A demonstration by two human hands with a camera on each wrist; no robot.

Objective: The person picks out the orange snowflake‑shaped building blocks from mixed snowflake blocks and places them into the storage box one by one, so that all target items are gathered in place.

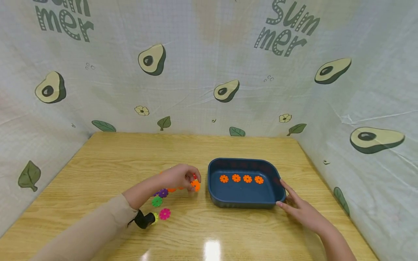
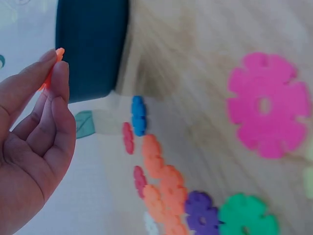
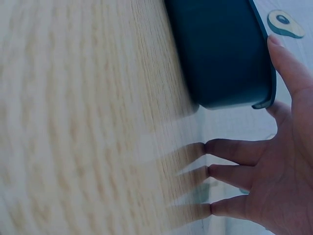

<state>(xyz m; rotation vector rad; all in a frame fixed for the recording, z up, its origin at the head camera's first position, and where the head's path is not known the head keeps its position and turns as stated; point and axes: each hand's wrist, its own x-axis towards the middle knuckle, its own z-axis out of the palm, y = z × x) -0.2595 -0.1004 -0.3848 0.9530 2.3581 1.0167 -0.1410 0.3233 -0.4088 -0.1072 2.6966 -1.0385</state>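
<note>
Between thumb and index finger my left hand pinches an orange flower-shaped plastic disc, held above the table just left of a dark blue bin. Inside the bin, several orange discs lie in a row across the floor. At the bin's near right corner, my right hand touches the rim with thumb and index finger. Its other fingers are straight and spread, their tips at the tabletop in the right wrist view. Under and behind my left hand lie more notched discs, partly hidden by it in the head view.
Loose discs include a pink one, a green one, a purple one and a blue one. The wooden table meets a printed cloth at the back and sides.
</note>
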